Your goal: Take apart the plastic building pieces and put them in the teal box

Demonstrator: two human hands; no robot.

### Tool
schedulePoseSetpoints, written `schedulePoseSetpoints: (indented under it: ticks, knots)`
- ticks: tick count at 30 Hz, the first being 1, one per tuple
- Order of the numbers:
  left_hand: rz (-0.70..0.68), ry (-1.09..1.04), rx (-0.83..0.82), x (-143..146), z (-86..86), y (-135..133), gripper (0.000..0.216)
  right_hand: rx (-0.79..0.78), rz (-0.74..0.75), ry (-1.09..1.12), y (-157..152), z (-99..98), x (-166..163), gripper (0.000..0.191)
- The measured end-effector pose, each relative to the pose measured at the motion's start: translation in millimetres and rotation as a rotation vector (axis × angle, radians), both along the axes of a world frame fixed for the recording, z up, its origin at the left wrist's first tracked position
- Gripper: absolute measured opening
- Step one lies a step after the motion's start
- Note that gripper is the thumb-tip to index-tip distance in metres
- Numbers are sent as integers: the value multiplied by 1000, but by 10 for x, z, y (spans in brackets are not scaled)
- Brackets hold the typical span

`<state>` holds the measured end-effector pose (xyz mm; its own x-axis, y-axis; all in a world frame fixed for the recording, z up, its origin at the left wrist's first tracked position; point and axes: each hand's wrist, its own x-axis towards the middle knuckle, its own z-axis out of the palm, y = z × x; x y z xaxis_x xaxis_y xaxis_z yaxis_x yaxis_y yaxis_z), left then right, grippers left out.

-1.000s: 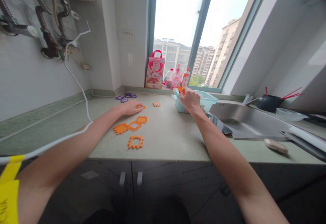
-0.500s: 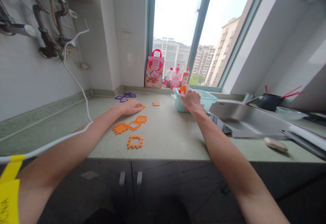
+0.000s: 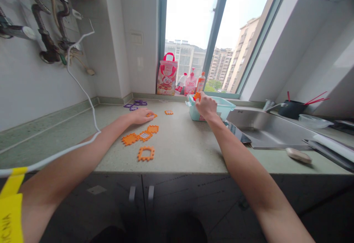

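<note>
My right hand (image 3: 206,104) is closed on an orange toothed-edge puzzle tile (image 3: 197,96) over the left part of a pale teal plastic box (image 3: 195,115). A bit of red shows by its fingers, too small to name. Low on the counter, my left hand (image 3: 141,116) lies with its fingers stretched out over another orange tile (image 3: 152,115), touching it and partly hiding it. Nearer to me are three orange tiles (image 3: 145,136) in a touching row and an orange square frame (image 3: 146,153). A small orange tile (image 3: 169,112) lies between my hands.
Purple toothed pieces (image 3: 136,105) lie at the back left. A phone (image 3: 238,134) sits between the box and the steel sink (image 3: 268,128). Bottles (image 3: 190,83) and a pink bag (image 3: 167,76) stand by the window. A white cable (image 3: 91,106) hangs across my left arm.
The view has shifted very slightly. Both hands keep their places, the left on its tile and the right over the box with its tile.
</note>
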<state>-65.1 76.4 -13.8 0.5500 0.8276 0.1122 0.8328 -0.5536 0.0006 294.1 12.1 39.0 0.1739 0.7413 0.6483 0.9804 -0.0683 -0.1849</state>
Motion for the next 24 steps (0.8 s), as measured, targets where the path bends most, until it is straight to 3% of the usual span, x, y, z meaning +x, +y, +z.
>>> schedulePoseSetpoints:
  ticks: [24]
  knots:
    - [8,12,-5,3,1,-4,70,90,15,-8,4,2,-24,36]
